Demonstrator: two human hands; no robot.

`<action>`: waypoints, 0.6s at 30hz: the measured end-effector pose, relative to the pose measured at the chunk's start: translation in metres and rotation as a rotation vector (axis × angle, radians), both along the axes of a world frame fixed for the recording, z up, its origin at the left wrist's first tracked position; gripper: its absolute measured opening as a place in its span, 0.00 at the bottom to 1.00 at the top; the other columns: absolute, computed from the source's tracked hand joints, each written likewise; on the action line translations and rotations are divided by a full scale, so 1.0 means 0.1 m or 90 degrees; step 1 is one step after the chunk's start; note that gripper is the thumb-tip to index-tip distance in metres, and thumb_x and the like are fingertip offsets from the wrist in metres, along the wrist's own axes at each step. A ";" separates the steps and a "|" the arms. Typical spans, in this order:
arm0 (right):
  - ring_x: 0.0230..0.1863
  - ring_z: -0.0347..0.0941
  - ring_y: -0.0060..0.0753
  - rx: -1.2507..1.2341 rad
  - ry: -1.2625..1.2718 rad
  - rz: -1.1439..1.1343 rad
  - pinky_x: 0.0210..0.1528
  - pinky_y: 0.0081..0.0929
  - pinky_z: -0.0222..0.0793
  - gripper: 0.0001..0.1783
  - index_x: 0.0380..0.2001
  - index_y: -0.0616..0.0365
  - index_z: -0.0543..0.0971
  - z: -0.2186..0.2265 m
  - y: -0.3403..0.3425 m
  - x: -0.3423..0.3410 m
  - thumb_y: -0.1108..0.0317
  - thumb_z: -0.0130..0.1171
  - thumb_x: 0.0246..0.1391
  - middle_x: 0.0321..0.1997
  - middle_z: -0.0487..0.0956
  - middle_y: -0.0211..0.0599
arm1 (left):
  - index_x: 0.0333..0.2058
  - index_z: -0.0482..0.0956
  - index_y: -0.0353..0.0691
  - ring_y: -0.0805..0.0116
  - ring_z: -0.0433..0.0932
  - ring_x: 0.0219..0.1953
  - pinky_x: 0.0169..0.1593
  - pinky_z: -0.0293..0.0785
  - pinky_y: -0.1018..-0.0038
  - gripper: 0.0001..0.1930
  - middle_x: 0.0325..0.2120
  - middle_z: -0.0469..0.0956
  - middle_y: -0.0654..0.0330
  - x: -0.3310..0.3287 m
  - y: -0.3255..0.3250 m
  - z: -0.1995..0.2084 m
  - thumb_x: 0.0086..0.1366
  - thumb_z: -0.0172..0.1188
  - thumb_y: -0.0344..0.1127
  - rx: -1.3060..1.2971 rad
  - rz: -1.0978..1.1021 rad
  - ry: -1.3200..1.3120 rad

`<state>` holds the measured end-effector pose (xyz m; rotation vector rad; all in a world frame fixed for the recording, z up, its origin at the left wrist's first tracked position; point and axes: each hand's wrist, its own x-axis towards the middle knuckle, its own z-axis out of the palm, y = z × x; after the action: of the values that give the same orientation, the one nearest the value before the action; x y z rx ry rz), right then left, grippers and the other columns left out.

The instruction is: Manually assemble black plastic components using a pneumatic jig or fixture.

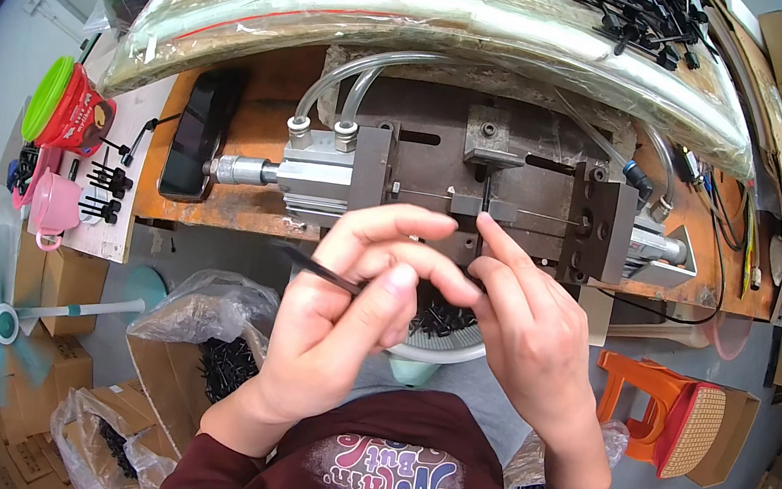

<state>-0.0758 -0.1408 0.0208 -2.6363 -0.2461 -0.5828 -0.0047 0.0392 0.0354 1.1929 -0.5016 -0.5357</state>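
My left hand (341,308) is closed around a thin black stick-like part (322,269), which pokes out to the left between its fingers. My right hand (534,337) reaches to the middle of a dark metal clamping fixture (422,173). Its index fingertip touches the near end of a slim black rod (487,190) lying in the fixture's centre block; the thumb is mostly hidden. The fingertips of both hands almost meet. Below them, partly covered, a round pale basket (440,355) holds several small black parts (440,321).
Air cylinders (316,173) with clear hoses flank the fixture on the orange bench (256,133). A phone (201,130) lies at left. Beyond is a plastic-wrapped shelf (442,40) with heaped black parts. An orange stool (635,408) stands right; an open carton (173,384) stands lower left.
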 end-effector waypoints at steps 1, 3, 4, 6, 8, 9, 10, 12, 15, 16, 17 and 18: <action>0.35 0.80 0.40 -0.027 0.003 -0.004 0.37 0.30 0.76 0.13 0.37 0.64 0.75 0.00 -0.01 0.02 0.75 0.61 0.45 0.54 0.77 0.52 | 0.60 0.61 0.29 0.82 0.61 0.22 0.27 0.61 0.86 0.22 0.39 0.78 0.46 0.00 0.01 0.06 0.70 0.49 0.29 0.013 -0.030 0.075; 0.24 0.76 0.33 -0.063 -0.005 -0.011 0.30 0.27 0.74 0.12 0.35 0.63 0.75 0.02 0.01 0.05 0.75 0.60 0.42 0.54 0.78 0.51 | 0.62 0.60 0.28 0.81 0.62 0.25 0.30 0.63 0.84 0.25 0.42 0.77 0.46 0.00 0.03 0.07 0.68 0.51 0.28 0.004 -0.063 0.123; 0.23 0.76 0.32 -0.074 0.002 -0.011 0.29 0.27 0.74 0.12 0.34 0.63 0.75 0.05 0.02 0.06 0.75 0.60 0.41 0.53 0.78 0.51 | 0.62 0.59 0.27 0.80 0.63 0.26 0.32 0.64 0.83 0.26 0.44 0.76 0.46 0.01 0.04 0.08 0.67 0.52 0.28 -0.005 -0.080 0.146; 0.21 0.74 0.30 -0.096 0.015 -0.011 0.28 0.25 0.73 0.12 0.33 0.62 0.75 0.10 0.02 0.07 0.75 0.60 0.40 0.53 0.79 0.50 | 0.66 0.51 0.25 0.71 0.72 0.39 0.42 0.72 0.76 0.34 0.52 0.71 0.44 0.02 0.04 0.11 0.64 0.53 0.26 -0.041 -0.099 0.175; 0.18 0.73 0.29 -0.112 0.005 -0.008 0.26 0.25 0.72 0.12 0.31 0.62 0.74 0.09 0.02 0.08 0.75 0.61 0.38 0.52 0.79 0.51 | 0.68 0.47 0.26 0.64 0.75 0.47 0.48 0.74 0.72 0.36 0.54 0.70 0.43 -0.02 0.05 0.16 0.64 0.52 0.25 -0.067 -0.084 0.196; 0.18 0.73 0.29 -0.123 0.003 -0.009 0.25 0.25 0.72 0.11 0.30 0.62 0.74 0.10 0.01 0.08 0.75 0.61 0.38 0.52 0.79 0.51 | 0.68 0.48 0.26 0.56 0.76 0.54 0.54 0.75 0.67 0.35 0.54 0.70 0.41 -0.01 0.05 0.18 0.65 0.51 0.24 -0.086 -0.084 0.191; 0.18 0.73 0.29 -0.131 0.002 -0.010 0.25 0.26 0.72 0.11 0.30 0.62 0.74 0.11 0.02 0.08 0.75 0.61 0.38 0.51 0.80 0.51 | 0.68 0.50 0.25 0.55 0.77 0.52 0.54 0.75 0.67 0.34 0.54 0.71 0.41 -0.01 0.05 0.20 0.65 0.51 0.23 -0.056 -0.048 0.146; 0.19 0.74 0.30 -0.148 0.015 -0.006 0.26 0.26 0.73 0.11 0.30 0.61 0.74 0.14 0.01 0.09 0.74 0.62 0.38 0.51 0.80 0.52 | 0.66 0.54 0.25 0.55 0.79 0.50 0.54 0.77 0.68 0.31 0.53 0.73 0.41 0.00 0.05 0.24 0.66 0.50 0.23 0.002 0.023 0.056; 0.22 0.76 0.33 -0.143 0.047 -0.008 0.28 0.27 0.74 0.13 0.31 0.60 0.76 0.21 0.00 0.08 0.73 0.65 0.39 0.51 0.80 0.48 | 0.59 0.66 0.23 0.57 0.81 0.46 0.51 0.80 0.69 0.24 0.49 0.76 0.40 0.03 0.16 0.23 0.65 0.56 0.24 0.018 0.073 -0.045; 0.24 0.77 0.34 -0.128 0.063 -0.006 0.29 0.28 0.74 0.14 0.33 0.60 0.77 0.25 0.00 0.08 0.73 0.67 0.40 0.50 0.81 0.45 | 0.58 0.68 0.22 0.58 0.81 0.45 0.50 0.80 0.70 0.23 0.48 0.76 0.41 0.04 0.23 0.20 0.65 0.58 0.24 0.033 0.086 -0.081; 0.25 0.79 0.36 -0.114 0.078 -0.005 0.30 0.28 0.75 0.15 0.35 0.60 0.78 0.28 -0.01 0.08 0.73 0.69 0.40 0.50 0.81 0.42 | 0.50 0.78 0.27 0.64 0.82 0.43 0.44 0.82 0.75 0.20 0.45 0.77 0.50 0.06 0.25 0.16 0.57 0.62 0.14 -0.010 0.126 -0.111; 0.24 0.79 0.33 -0.054 0.058 0.011 0.29 0.27 0.75 0.18 0.37 0.60 0.79 0.29 -0.05 0.09 0.73 0.72 0.39 0.49 0.81 0.42 | 0.49 0.79 0.28 0.67 0.82 0.41 0.42 0.81 0.77 0.21 0.44 0.77 0.52 0.08 0.28 0.12 0.55 0.64 0.15 0.006 0.136 -0.172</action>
<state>-0.0669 -0.1455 0.0502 -2.7306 -0.2713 -0.4545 0.0036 0.0675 0.0479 1.3172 -0.5924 -0.1934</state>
